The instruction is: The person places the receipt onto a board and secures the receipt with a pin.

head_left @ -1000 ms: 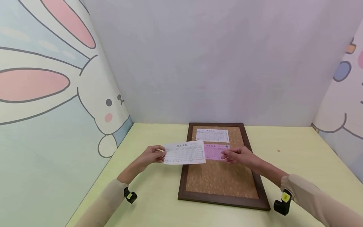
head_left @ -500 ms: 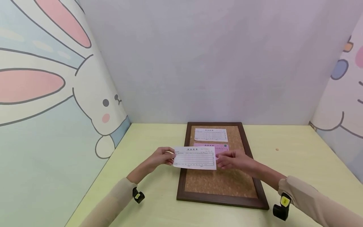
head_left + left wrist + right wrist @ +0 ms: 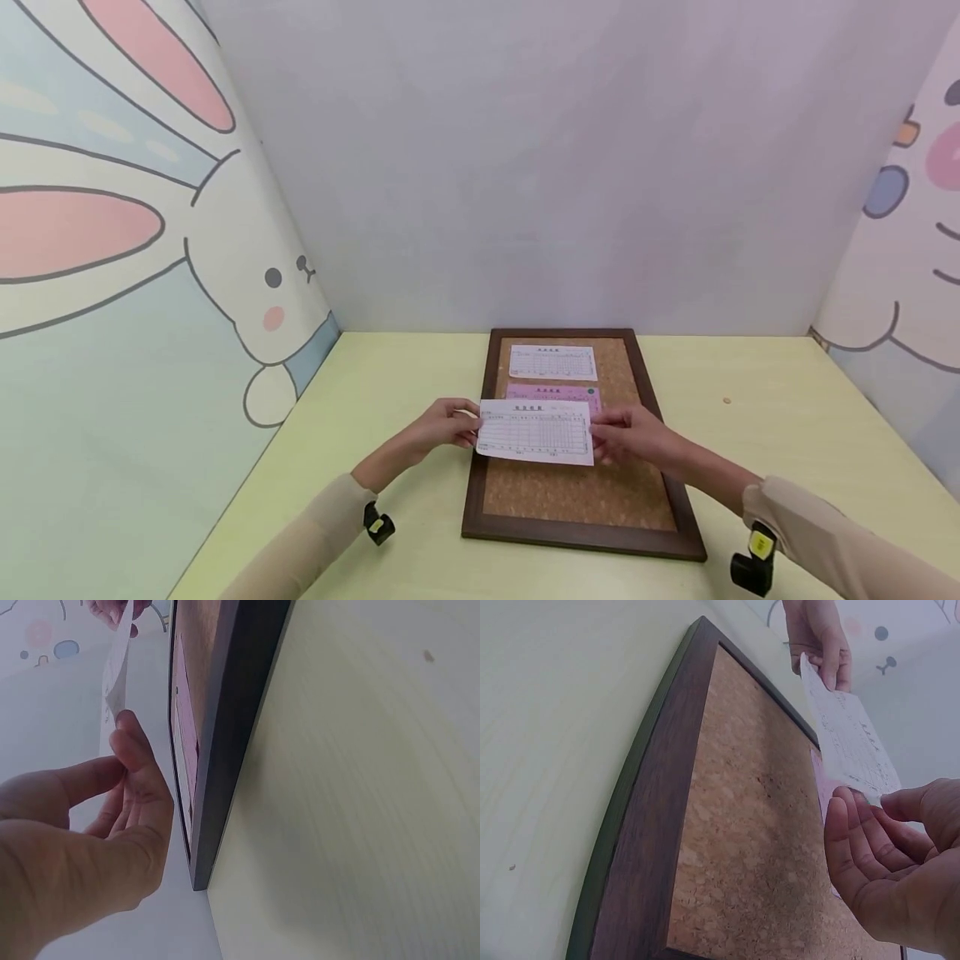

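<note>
A white printed form slip [image 3: 534, 432] is held above a framed corkboard [image 3: 577, 500]. My left hand [image 3: 448, 423] pinches its left edge between thumb and fingers, and my right hand [image 3: 628, 433] pinches the right edge. In the right wrist view the slip [image 3: 851, 742] stretches between both hands, apart from the cork. A pink form slip [image 3: 551, 392] lies on the board, its lower part hidden behind the held slip. Above that, a white form slip [image 3: 552, 362] lies near the board's top.
The corkboard's dark wooden frame [image 3: 581, 537] rests on a pale yellow table [image 3: 390, 367]. A small brown speck [image 3: 727, 401] lies on the table at right. A grey wall [image 3: 525, 167] stands behind, with cartoon-printed side walls.
The right hand has gone from the pink slip to the white slip's right edge and now pinches it. The left hand has moved the white slip rightward and lower over the board.
</note>
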The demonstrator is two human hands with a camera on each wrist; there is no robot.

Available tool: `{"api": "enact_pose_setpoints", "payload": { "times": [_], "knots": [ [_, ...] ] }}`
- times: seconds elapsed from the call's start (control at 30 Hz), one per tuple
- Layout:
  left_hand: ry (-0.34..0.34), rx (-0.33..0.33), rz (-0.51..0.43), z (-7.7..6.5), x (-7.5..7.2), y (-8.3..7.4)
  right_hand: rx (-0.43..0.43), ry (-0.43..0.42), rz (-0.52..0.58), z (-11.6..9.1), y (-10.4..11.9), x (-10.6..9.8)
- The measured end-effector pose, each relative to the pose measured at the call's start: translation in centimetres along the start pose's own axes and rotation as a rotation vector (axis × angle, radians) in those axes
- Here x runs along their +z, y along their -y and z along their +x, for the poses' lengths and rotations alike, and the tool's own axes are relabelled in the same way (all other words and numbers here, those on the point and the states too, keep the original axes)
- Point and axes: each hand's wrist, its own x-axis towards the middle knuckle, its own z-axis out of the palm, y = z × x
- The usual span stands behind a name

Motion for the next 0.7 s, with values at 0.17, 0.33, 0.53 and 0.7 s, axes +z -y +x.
{"api": "enact_pose_setpoints", "payload": {
  "times": [0.17, 0.33, 0.53, 0.7],
  "knots": [
    [-0.001, -0.017, 0.004, 0.3, 0.7, 0.1, 0.034, -0.013, 0.012, -0.3, -0.7, -0.6],
    [-0.02, -0.037, 0.03, 0.1, 1.5, 0.2, 0.044, 0.002, 0.034, -0.4, -1.5, -0.8],
    [0.008, -0.043, 0.066, -0.2, 3.1, 0.5, 0.055, 0.035, 0.023, -0.4, -2.1, -0.7],
    [-0.009, -0.04, 0.116, -0.2, 4.1, 0.5, 0.076, 0.009, -0.026, 0.0, -2.4, -0.6]
  ]
}}
